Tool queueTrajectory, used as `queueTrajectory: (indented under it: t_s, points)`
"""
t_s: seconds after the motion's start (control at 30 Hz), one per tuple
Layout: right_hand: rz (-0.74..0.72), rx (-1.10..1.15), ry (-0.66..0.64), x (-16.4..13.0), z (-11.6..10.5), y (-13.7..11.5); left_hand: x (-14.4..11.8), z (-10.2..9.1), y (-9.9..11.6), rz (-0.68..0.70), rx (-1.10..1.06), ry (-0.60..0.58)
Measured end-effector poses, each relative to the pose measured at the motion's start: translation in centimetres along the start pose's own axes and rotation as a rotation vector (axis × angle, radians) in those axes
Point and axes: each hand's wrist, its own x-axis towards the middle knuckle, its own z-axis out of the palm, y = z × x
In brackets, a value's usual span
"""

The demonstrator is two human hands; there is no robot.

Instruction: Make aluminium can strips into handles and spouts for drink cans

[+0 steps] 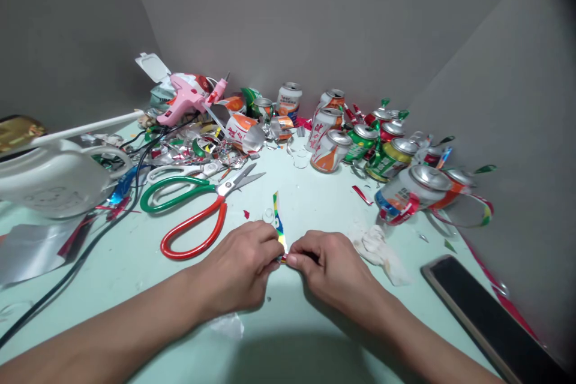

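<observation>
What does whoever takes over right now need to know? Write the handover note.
Left hand and right hand: both pinch the lower end of a thin coloured metal strip, which stands up between them.
Scissors lie open just left of the hands; pink glue gun at the back left; drink cans clustered back right; phone front right.
Done: several cans are already cut into scraps. Left: the strip, plus the whole cans.
</observation>
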Motion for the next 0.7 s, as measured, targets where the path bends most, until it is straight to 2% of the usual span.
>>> queueTrajectory:
  t_s: [0.23, 0.4, 0.5, 0.53, 0.6, 0.63, 0.7]
  points:
    - [-0.056, 0.015, -0.053, 0.7, -0.4, 0.1, -0.1, 0.7, -0.1, 0.067, 0.176, 0.011]
    - [0.109, 0.075, -0.173, 2.3, -0.8, 0.4, 0.1, 0.8, -0.3, 0.129, 0.321, -0.051]
    - [0.191, 0.174, -0.269, 3.4, -1.2, 0.6, 0.2, 0.7, -0.4, 0.099, 0.325, -0.042]
    - [0.205, 0.246, -0.32, 3.6, -1.4, 0.6, 0.2, 0.6, -0.3, 0.081, 0.313, 0.003]
    - [0.212, 0.404, -0.387, 3.7, -2.0, 0.6, 0.2, 0.3, -0.1, 0.032, 0.257, 0.181]
    - [0.207, 0.465, -0.377, 3.5, -2.3, 0.6, 0.1, 0.0, 0.1, -0.009, 0.202, 0.295]
    - [0.169, 0.507, -0.242, 2.9, -2.7, 0.4, 0.2, -0.6, 0.7, -0.195, 0.005, 0.47]
